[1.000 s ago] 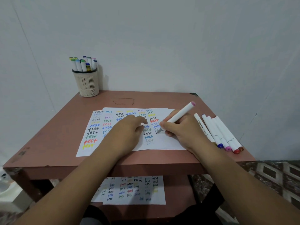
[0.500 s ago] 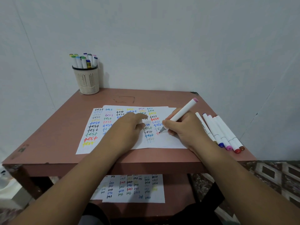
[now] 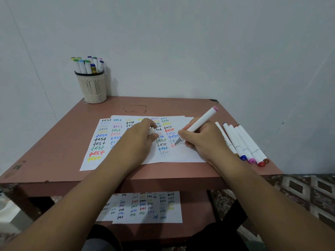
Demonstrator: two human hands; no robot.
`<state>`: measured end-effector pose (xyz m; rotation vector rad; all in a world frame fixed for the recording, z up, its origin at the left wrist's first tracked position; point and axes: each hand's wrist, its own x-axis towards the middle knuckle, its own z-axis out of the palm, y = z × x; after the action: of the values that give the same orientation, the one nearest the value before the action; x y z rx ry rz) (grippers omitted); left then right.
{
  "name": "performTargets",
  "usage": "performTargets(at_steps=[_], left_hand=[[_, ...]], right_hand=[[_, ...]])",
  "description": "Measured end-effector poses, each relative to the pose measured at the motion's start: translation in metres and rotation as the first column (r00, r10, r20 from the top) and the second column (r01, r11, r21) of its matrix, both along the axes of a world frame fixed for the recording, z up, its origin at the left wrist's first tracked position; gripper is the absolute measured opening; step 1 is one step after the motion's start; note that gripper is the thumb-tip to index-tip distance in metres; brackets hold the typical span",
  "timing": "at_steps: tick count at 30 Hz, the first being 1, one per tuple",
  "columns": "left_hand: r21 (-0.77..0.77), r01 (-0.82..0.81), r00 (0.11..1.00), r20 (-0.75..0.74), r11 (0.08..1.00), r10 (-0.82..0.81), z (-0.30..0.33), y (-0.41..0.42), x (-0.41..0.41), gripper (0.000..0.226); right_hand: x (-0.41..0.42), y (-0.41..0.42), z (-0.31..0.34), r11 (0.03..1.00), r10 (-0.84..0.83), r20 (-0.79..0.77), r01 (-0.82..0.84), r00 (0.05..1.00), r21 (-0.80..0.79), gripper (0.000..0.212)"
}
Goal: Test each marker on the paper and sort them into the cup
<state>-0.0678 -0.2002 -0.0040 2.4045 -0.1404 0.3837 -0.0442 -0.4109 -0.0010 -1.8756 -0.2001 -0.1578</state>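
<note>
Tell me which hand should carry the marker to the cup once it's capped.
Probably the right hand: it already grips the marker. The left hand holds what looks like its cap, though the cup stands at the far left.

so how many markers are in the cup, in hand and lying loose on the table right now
White markers standing in the beige mesh cup: 8 caps visible, more may be hidden
White pink-ended marker gripped by the right hand, tip on the white paper: 1
White markers lying loose on the reddish-brown table: 5
Total: 14 visible
</note>
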Motion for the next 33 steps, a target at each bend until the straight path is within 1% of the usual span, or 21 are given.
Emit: performTargets(at_steps=[2, 5, 9, 13, 16, 23, 27, 33], left_hand=[[-0.003, 0.005, 1.0, 0.006, 1.0, -0.005, -0.0008, 0.0002, 0.0004, 0.019], [-0.002, 0.009, 1.0, 0.008, 1.0, -0.009, -0.0007, 0.0007, -0.0002, 0.017], [-0.009, 0.011, 1.0, 0.005, 1.0, -0.011, 0.0001, 0.0009, -0.0005, 0.017], [-0.029, 0.003, 1.0, -0.006, 1.0, -0.003, 0.0007, 0.001, -0.0006, 0.021], [-0.039, 0.004, 1.0, -0.007, 0.999, -0.004, 0.0007, 0.0012, -0.0008, 0.018], [-0.039, -0.001, 1.0, -0.008, 0.999, 0.001, 0.0002, 0.0008, -0.0003, 0.016], [-0.039, 0.004, 1.0, -0.007, 0.999, -0.004, 0.0008, 0.0008, -0.0003, 0.017], [-0.026, 0.007, 1.0, 0.013, 1.0, -0.006, -0.0013, 0.0029, 0.0012, 0.018]], right_hand=[[-0.0009, -0.0001, -0.0002, 1.0, 0.011, -0.009, -0.011, 1.0, 0.012, 0.01], [-0.0004, -0.0008, -0.0006, 0.999, -0.036, 0.017, 0.036, 0.999, -0.003, 0.011], [0.0018, -0.0009, -0.0011, 0.994, -0.087, 0.021, 0.086, 0.996, 0.067, 0.011], [0.0011, -0.0008, -0.0011, 0.997, -0.084, 0.04, 0.084, 0.996, 0.001, 0.009], [0.0001, -0.0001, -0.0004, 0.997, -0.073, 0.032, 0.073, 0.997, -0.022, 0.009], [-0.0005, -0.0001, 0.0, 0.996, -0.09, 0.013, 0.09, 0.996, -0.011, 0.008], [0.0008, -0.0017, -0.0001, 0.987, -0.155, 0.021, 0.154, 0.988, 0.034, 0.007], [0.002, -0.0004, 0.0005, 0.986, -0.167, 0.025, 0.167, 0.986, -0.001, 0.008]])
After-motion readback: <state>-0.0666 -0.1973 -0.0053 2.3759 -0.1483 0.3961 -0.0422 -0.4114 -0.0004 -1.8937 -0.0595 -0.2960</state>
